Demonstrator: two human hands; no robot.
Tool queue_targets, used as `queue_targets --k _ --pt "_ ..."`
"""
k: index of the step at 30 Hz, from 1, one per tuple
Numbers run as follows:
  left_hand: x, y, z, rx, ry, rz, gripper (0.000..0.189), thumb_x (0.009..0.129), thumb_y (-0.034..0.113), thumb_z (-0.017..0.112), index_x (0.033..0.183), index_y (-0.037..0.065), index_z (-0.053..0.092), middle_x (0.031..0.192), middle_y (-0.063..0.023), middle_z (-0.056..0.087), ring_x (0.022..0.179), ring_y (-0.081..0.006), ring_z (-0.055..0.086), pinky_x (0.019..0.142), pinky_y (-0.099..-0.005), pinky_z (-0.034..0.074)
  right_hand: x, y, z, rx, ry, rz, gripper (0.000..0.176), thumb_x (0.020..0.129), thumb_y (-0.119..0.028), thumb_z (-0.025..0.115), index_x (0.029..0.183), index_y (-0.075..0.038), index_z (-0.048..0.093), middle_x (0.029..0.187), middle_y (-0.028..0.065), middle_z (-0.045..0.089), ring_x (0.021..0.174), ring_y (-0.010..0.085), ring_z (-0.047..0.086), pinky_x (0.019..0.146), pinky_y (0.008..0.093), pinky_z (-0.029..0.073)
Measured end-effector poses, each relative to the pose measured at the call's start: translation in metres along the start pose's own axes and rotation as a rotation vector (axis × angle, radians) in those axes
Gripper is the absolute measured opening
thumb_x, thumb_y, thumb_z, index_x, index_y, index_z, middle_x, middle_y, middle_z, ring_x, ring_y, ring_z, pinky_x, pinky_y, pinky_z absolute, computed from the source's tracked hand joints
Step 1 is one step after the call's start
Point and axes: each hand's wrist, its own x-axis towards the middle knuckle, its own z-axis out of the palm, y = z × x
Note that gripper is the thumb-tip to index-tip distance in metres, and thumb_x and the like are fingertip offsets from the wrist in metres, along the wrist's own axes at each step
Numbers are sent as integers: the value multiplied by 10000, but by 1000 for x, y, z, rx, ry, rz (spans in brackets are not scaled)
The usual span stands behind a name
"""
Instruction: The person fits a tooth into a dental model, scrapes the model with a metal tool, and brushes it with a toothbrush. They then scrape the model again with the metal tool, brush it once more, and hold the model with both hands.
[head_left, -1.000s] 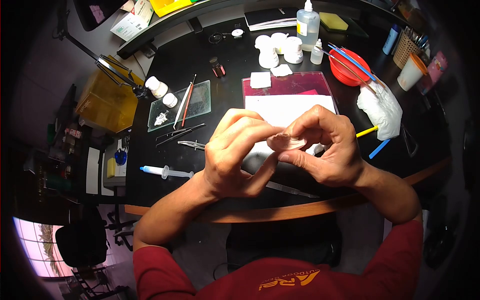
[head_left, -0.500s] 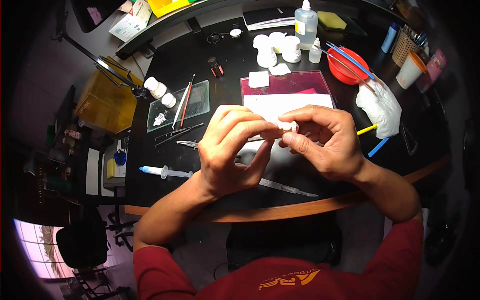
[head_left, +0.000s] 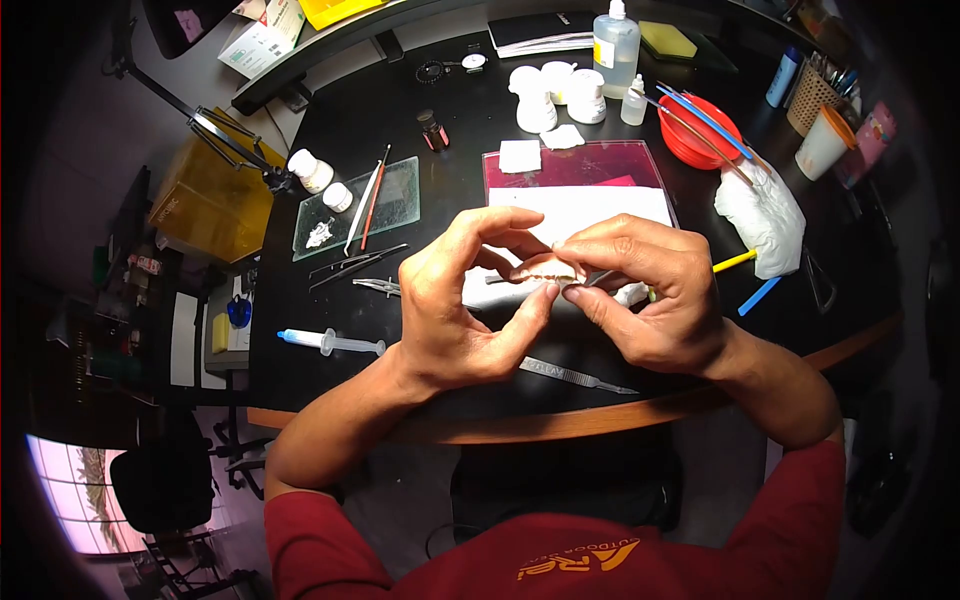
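Between my hands is a small dental model [head_left: 545, 270], a curved piece with a pale, whitish body and a jagged row along its lower side. The left end sits in my left hand [head_left: 465, 300], whose thumb presses its lower edge while the index finger arches above. My right hand [head_left: 650, 285] pinches the right end between thumb and fingertips. Fingers cover part of the model. Under the hands lies a white paper sheet [head_left: 580, 205] on a dark red glass plate [head_left: 610, 160].
Near the table's front edge lies a scalpel handle [head_left: 565, 372]; a syringe [head_left: 330, 343] is at left. Instruments rest on a glass slab [head_left: 400, 195]. White jars [head_left: 535, 112], a liquid bottle [head_left: 615, 55], a red bowl [head_left: 690, 150] with brushes and crumpled tissue [head_left: 765, 220] stand farther back.
The dental model has been turned in my fingers, so its long side now shows. My left index finger has lifted and the thumb has moved up against the piece.
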Motion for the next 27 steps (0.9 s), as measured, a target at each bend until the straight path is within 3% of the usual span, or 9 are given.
queue_targets --k 2,14,23,27 --pt "0 -1 4 -9 87 16 484 767 -31 774 1229 -41 629 986 -145 717 879 -186 745 695 -273 588 1 -3 -1 35 -8 25 302 808 87 751 1102 21 741 1017 144 741 881 195 746 695 277 626" --pt "1 -3 6 35 79 146 502 748 -75 803 1221 -31 642 983 -134 727 871 -193 756 710 -277 598 -2 1 2 166 34 118 353 824 98 733 1172 42 709 1049 150 729 914 186 751 728 262 645" --pt "0 -1 5 24 65 52 494 764 -45 827 1221 -21 644 999 -123 727 848 -167 743 728 -262 586 -1 3 4 171 62 82 444 835 100 729 1269 32 664 1103 166 731 968 196 751 728 261 643" --pt "2 4 2 -225 22 -119 349 823 -35 805 1141 -38 661 1050 -119 720 911 -149 725 790 -273 595 -2 4 0 182 45 113 381 860 86 721 1236 35 683 1118 168 731 981 192 750 726 264 639"
